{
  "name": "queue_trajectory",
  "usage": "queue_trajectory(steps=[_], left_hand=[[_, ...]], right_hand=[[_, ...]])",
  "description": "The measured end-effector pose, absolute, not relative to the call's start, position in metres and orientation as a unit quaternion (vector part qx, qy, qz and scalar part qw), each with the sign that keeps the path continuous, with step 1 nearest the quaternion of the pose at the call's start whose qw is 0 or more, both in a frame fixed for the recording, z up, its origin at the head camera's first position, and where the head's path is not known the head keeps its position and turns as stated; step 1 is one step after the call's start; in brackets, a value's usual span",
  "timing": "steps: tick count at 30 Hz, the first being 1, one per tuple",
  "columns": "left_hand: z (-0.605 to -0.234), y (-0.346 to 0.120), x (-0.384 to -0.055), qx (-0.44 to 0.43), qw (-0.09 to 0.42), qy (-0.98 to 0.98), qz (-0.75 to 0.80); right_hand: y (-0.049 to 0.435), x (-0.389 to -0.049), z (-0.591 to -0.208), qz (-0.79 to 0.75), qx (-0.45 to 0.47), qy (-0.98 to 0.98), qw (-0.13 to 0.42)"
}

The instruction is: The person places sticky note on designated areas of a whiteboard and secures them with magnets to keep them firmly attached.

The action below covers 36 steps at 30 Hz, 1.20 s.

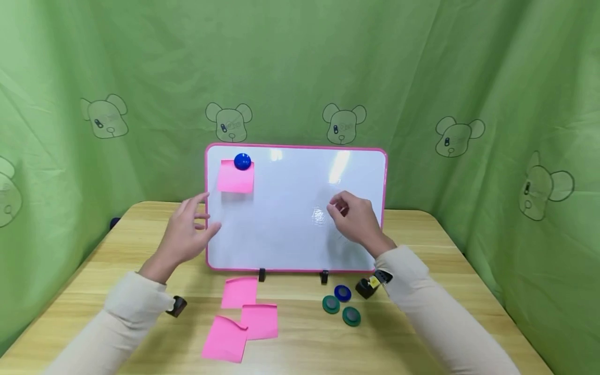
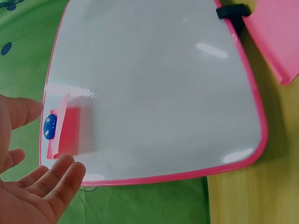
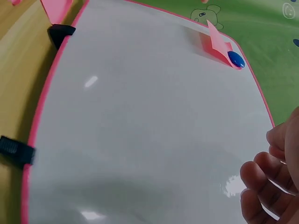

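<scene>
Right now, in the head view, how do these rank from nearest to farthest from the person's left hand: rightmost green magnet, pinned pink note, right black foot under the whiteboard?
From the left hand:
1. Pinned pink note: near the whiteboard's upper left corner.
2. Right black foot: at the whiteboard's bottom edge.
3. Rightmost green magnet: lower right, on the table.

Green fabric [image 1: 290,62] hangs behind the counter [image 1: 422,229] and along both sides, printed with a row of outlined, round-eared animal heads [image 1: 341,125]. The counter shows pale yellowish wood grain and rounded far corners. Light leaves the fabric paler at left, darker in the right-hand folds.
</scene>
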<state>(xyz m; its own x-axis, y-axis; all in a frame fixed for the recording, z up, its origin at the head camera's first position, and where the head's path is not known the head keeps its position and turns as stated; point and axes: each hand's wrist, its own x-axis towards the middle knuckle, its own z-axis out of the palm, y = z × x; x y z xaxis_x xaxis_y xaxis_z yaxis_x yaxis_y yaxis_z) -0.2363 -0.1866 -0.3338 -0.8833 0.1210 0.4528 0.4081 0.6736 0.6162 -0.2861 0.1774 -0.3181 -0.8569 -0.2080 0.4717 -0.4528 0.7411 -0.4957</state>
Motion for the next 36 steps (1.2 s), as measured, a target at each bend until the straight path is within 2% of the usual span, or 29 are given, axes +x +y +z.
queue_trajectory(steps=[11,30,36], left_hand=[[-0.361,-0.187,-0.211,-0.158,0.193,-0.886,-0.391],[-0.415,-0.183,-0.183,-0.168,0.13,-0.899,-0.383],[-0.427,-0.181,-0.174,-0.156,0.081,-0.909,-0.377]], right_hand=[[0.218,-0.255,-0.349,0.338,0.183,-0.892,0.238],[0.248,-0.223,-0.402,0.34,0.167,-0.904,0.2],[0.25,-0.215,-0.415,0.327,0.19,-0.91,0.168]])
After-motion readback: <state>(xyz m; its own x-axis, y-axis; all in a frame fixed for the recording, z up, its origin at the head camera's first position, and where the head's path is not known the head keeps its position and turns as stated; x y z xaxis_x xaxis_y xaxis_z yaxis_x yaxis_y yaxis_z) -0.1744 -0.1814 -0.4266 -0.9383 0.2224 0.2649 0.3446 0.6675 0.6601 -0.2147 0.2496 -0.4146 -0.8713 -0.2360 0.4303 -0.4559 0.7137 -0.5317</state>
